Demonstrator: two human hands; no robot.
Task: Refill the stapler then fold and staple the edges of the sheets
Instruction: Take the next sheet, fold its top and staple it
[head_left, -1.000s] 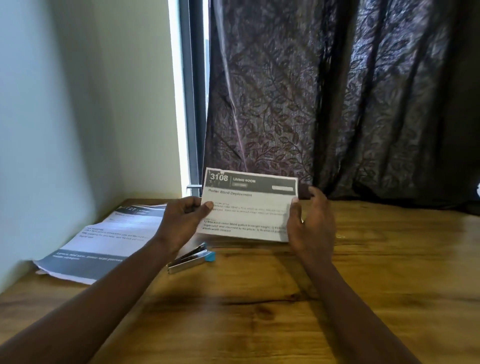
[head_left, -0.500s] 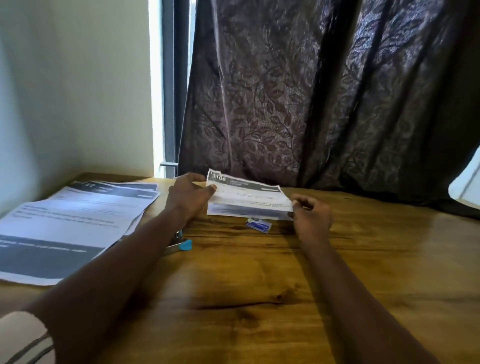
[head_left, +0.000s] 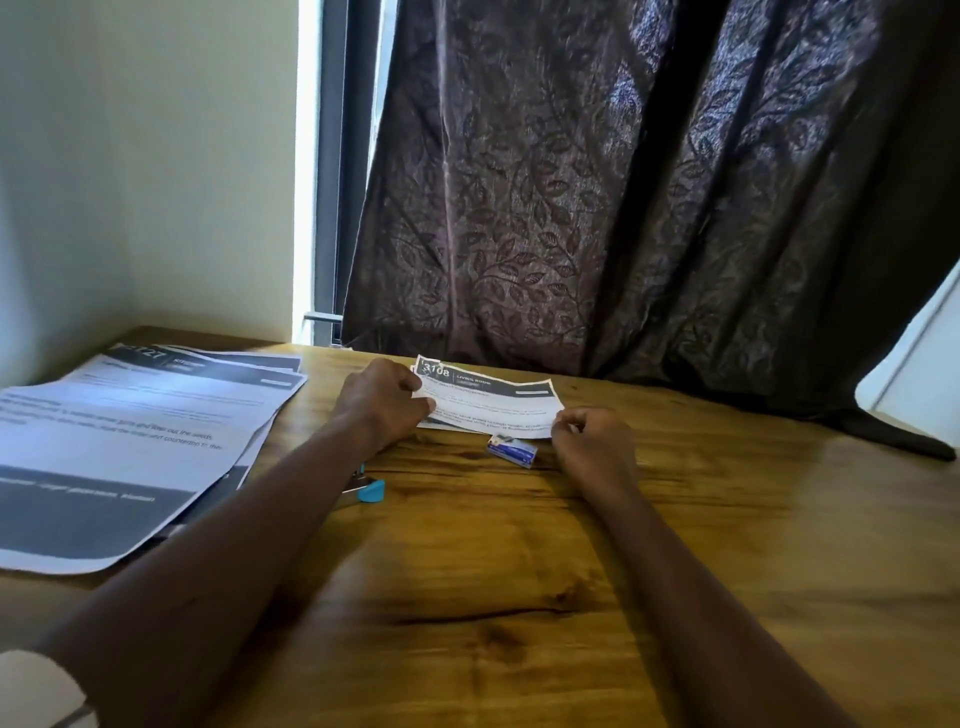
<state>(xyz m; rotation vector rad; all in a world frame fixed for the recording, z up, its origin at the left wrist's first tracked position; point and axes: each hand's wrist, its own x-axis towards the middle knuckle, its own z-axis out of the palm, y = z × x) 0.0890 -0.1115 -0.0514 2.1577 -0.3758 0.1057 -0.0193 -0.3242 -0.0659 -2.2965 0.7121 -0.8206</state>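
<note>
The folded sheet (head_left: 493, 402) lay on the table (head_left: 519, 571), with the staple box (head_left: 511, 451) just before it. Its layers could slip askew if a grip loosened while you reached for the stapler (head_left: 369, 491) under your left forearm. Your left hand (head_left: 382, 402) pinched its left edge. Your right hand (head_left: 592, 441), curled, seemed to pinch the near right corner.

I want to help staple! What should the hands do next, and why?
Probably the left hand lets go and picks up the stapler beside its forearm: the folded sheet already lies on the table, and the right hand pinches its corner.
</note>
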